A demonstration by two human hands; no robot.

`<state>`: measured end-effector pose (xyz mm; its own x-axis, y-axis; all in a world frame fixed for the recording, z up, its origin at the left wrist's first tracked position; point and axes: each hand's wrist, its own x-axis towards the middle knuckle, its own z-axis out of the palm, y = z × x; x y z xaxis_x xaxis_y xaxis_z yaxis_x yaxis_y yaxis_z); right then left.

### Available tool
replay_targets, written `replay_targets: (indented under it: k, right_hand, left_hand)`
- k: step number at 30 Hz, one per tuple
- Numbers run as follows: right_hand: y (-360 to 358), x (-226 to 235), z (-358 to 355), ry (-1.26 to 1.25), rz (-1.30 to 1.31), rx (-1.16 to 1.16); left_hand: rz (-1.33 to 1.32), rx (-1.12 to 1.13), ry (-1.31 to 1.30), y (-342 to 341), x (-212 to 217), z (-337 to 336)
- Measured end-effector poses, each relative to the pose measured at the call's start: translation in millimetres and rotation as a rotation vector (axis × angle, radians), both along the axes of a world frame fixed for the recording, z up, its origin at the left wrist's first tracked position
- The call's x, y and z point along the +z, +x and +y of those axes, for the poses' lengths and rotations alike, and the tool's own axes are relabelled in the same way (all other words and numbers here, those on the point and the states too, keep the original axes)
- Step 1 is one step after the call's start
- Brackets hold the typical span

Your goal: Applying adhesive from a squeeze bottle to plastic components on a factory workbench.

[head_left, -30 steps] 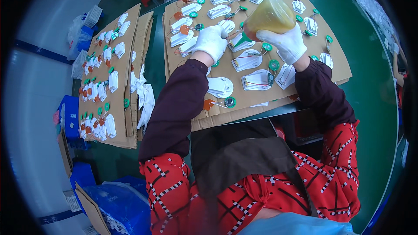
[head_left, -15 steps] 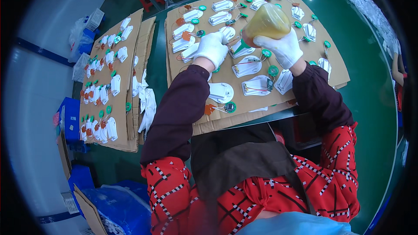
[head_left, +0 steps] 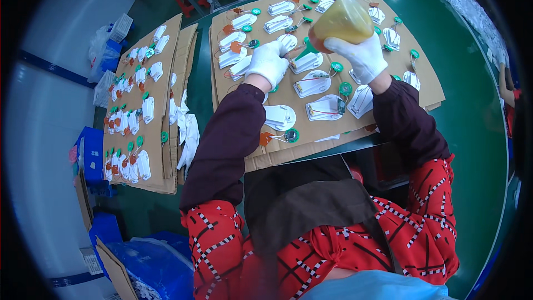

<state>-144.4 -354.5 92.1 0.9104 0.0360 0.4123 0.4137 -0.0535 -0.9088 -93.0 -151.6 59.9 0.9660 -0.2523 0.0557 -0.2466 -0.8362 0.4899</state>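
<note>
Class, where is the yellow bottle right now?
In the head view, upper right: the yellow bottle is held tilted in the right hand, above the cardboard sheet of white parts.

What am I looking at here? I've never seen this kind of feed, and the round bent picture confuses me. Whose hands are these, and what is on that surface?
There is no machine: a person works with two gloved hands. The single picture comes from a wide fisheye camera on that person's head, looking down, so straight edges bend near the rim. The forearms enter from below. The left hand rests on one of the white plastic parts on a cardboard sheet. The right hand grips a yellowish squeeze bottle, tipped toward those parts. Small green and orange discs on thin wires lie among them. A second cardboard sheet with similar parts lies to the left, all on a green table.
</note>
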Motion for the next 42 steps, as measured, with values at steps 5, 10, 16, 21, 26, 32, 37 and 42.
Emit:
replay_targets:
  k: [5, 10, 16, 21, 26, 32, 37, 42]
  right_hand:
    - [-17, 16, -35, 0.178, -0.105, 0.039]
    - [-56, 29, -108, 0.378, -0.416, -0.219]
    - [-78, 52, -159, 0.295, -0.526, -0.37]
    - [-70, 44, -164, 0.306, -0.453, -0.328]
    - [-65, 43, -162, 0.267, -0.445, -0.328]
    - [-65, 42, -145, 0.238, -0.426, -0.268]
    - [-67, 37, -125, 0.276, -0.387, -0.186]
    - [-65, 30, -115, 0.358, -0.333, -0.174]
  left_hand:
    - [-0.04, -0.051, -0.061, 0, 7, 5]
    - [-0.097, 0.047, -0.006, 15, 36, 28]
    - [0.06, 0.073, 0.559, 50, 44, -11]
    - [0.109, 0.029, 0.646, 48, 32, -23]
    - [0.086, 0.035, 0.505, 63, 11, -15]
    - [0.187, 0.152, 0.32, 66, 7, -12]
    - [-0.135, 0.059, 0.287, 79, -20, 3]
    - [-0.064, 0.107, 0.167, 51, 2, -2]
